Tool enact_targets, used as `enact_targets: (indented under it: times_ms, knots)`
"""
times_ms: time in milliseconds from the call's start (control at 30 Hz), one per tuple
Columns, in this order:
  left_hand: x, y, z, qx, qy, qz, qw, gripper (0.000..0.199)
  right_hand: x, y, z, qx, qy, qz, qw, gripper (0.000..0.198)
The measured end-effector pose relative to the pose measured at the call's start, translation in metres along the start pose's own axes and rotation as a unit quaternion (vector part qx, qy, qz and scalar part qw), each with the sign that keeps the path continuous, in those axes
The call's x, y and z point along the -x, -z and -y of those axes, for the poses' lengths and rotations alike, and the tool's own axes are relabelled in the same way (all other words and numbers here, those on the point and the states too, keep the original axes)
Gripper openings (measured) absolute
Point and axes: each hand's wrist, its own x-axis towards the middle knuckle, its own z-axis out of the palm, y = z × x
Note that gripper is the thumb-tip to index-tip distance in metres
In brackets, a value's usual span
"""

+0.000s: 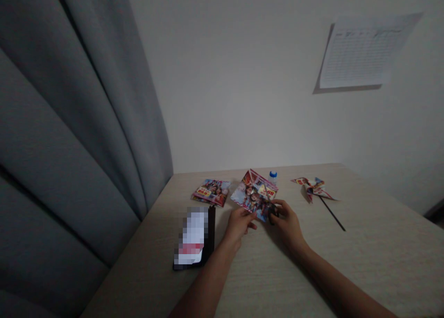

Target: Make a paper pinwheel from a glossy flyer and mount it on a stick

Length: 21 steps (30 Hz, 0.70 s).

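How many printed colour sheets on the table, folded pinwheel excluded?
2: one printed sheet held between left hand and right hand; another sheet flat to its left, near the phone.

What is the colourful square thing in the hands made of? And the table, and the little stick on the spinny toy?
The colourful printed square held by the left hand and right hand looks like thin glossy paper: it bends and carries printed photos. The pale beige table seems to be wood or wood-look laminate, with faint grain lines. The thin dark stick of the paper pinwheel could be plastic or wood; too small to tell.
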Motion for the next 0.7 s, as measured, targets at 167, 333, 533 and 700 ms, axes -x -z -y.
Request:
enact_targets:
  times_ms: [167, 333, 533, 700]
  knots:
    - [-0.003, 0.0, 0.004, 0.003, -0.014, -0.019, 1.0, 0.029, 0.001, -0.003, 0.0, -0.007, 0.002, 0.003, 1.0, 0.045]
    - [-0.003, -0.001, 0.004, -0.004, -0.025, -0.039, 0.999, 0.027, 0.001, -0.003, -0.001, 0.009, 0.008, 0.006, 1.0, 0.044]
    - [-0.002, 0.002, -0.002, -0.012, -0.053, -0.061, 0.997, 0.026, 0.0, -0.002, -0.001, 0.025, 0.015, 0.016, 0.999, 0.044]
    - [-0.006, 0.01, -0.008, -0.018, -0.078, -0.1, 0.992, 0.03, 0.0, -0.001, -0.002, 0.059, 0.018, 0.011, 0.998, 0.047]
